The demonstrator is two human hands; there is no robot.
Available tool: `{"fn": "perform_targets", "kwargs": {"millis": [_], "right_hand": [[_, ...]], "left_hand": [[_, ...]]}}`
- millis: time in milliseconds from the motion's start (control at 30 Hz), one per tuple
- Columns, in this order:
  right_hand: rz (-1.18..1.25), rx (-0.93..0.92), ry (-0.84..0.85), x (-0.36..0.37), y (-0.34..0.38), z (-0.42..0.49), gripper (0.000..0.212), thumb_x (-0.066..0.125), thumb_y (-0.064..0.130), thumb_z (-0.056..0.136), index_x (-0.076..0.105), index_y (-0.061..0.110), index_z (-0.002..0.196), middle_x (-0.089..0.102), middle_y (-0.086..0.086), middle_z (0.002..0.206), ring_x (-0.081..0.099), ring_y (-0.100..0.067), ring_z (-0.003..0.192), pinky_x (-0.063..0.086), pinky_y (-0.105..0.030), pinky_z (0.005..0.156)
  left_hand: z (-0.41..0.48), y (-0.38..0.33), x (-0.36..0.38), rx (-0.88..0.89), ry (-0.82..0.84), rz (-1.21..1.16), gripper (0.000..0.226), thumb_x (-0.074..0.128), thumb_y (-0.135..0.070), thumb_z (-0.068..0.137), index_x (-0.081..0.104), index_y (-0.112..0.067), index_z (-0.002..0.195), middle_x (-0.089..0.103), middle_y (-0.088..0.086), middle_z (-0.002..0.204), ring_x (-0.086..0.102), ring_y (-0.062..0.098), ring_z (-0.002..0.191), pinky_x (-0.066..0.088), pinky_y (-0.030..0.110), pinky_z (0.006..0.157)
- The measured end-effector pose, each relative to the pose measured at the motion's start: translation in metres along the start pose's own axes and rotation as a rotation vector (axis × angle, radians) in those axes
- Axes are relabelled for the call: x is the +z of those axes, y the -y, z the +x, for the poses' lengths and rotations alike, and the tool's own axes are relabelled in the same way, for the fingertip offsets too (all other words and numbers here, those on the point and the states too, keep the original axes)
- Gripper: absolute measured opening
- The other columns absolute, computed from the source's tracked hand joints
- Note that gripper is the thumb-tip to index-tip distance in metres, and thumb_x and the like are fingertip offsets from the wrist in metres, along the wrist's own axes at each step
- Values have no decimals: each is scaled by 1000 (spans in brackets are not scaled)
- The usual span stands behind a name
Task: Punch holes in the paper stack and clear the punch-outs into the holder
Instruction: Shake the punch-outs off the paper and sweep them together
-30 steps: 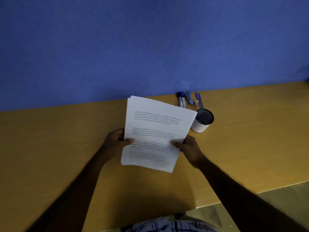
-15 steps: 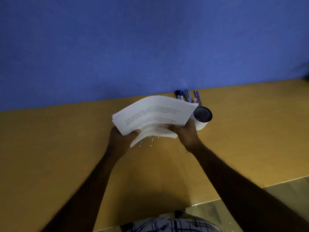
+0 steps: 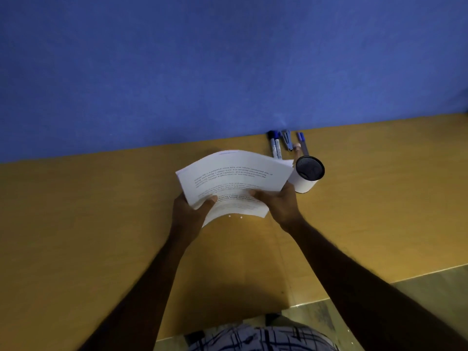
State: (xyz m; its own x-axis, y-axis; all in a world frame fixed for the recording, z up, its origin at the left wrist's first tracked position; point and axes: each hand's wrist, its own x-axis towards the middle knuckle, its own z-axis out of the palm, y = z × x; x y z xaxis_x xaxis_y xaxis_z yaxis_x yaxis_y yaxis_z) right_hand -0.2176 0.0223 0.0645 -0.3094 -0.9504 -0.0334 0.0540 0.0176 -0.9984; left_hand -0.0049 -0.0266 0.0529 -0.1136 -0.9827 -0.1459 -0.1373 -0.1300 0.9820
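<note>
A white paper stack [image 3: 233,177] with printed text is held above the desk, curved and tilted nearly flat. My left hand [image 3: 188,214] grips its near left corner, thumb on top. My right hand [image 3: 279,203] grips its near right edge. Two small white punch-outs [image 3: 235,217] show just under the stack's near edge, over the desk. A white cylindrical holder [image 3: 306,177] with a dark mesh inside stands right beside the stack's right edge. No hole punch is visible.
Several markers and pens [image 3: 286,144] lie against the blue wall [image 3: 228,67] behind the holder. The yellow wooden desk [image 3: 88,224] stretches left and right. Its front edge and the floor [image 3: 430,287] show at lower right.
The stack went from upright and facing me to tilted flat and curved. Several punch-outs fell from under it half a second ago; only two show now. Both hands kept their grip.
</note>
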Motion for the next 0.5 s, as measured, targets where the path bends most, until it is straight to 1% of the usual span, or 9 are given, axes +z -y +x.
{"fn": "perform_targets", "kwargs": {"millis": [33,133,200,233,267,300,367,400,500], "right_hand": [[-14,3,8,-1,-3,-1,43,73,-7,78,66,26,105,72,6,106,70,-16,98,58,-31,76],[-54,-10,28,-2,-3,-2,48,75,-3,77,67,32,108,70,-5,115,67,-23,105,58,-44,83],[-80,-5,57,-8,-5,0,50,77,0,76,66,37,107,69,-1,115,67,-18,106,59,-37,83],[-96,9,49,-11,-7,0,50,78,2,76,64,36,109,69,3,114,66,-14,107,58,-32,83],[-101,32,34,-15,-11,-1,49,80,8,75,62,32,114,68,4,116,65,-12,108,58,-32,84],[-106,77,14,-20,-19,-2,56,84,18,72,58,24,121,67,1,119,64,-14,110,57,-36,87],[-97,230,-36,-27,-33,-7,89,88,35,60,45,14,134,61,-5,128,60,-22,116,56,-46,91],[-80,317,-51,-29,-41,-10,97,89,33,58,39,13,138,58,-8,131,58,-24,118,55,-47,92],[152,521,-79,-23,-53,-16,87,80,15,73,29,10,143,57,-11,132,57,-23,116,43,-41,102]], "left_hand": [[-1,0,1,-1,-1,10,40,78,-16,78,63,-14,115,71,-3,105,71,16,91,61,33,69],[-2,-2,3,22,8,35,29,71,-15,84,64,-17,112,69,-6,104,68,10,90,58,19,64],[-2,-6,2,26,-4,58,24,68,-15,87,65,-16,111,69,-6,103,67,8,89,55,14,60],[-1,-8,1,38,-17,47,24,68,-14,87,66,-15,111,69,-4,104,67,8,89,56,15,61],[0,-10,0,52,-38,17,24,68,-13,87,67,-13,111,70,-3,104,68,9,90,57,17,64],[1,-11,-2,66,-59,-22,24,68,-11,87,67,-13,111,71,-2,104,69,11,92,58,20,68],[1,-15,-2,82,-83,-105,25,67,-9,86,67,-14,110,71,-3,106,70,12,96,58,24,73],[1,-18,-3,80,-84,-143,26,67,-8,86,66,-15,112,71,-3,108,70,12,98,58,25,74],[2,-22,-3,75,-78,-224,36,68,-8,86,63,-13,121,69,3,118,67,16,108,56,36,84]]}}
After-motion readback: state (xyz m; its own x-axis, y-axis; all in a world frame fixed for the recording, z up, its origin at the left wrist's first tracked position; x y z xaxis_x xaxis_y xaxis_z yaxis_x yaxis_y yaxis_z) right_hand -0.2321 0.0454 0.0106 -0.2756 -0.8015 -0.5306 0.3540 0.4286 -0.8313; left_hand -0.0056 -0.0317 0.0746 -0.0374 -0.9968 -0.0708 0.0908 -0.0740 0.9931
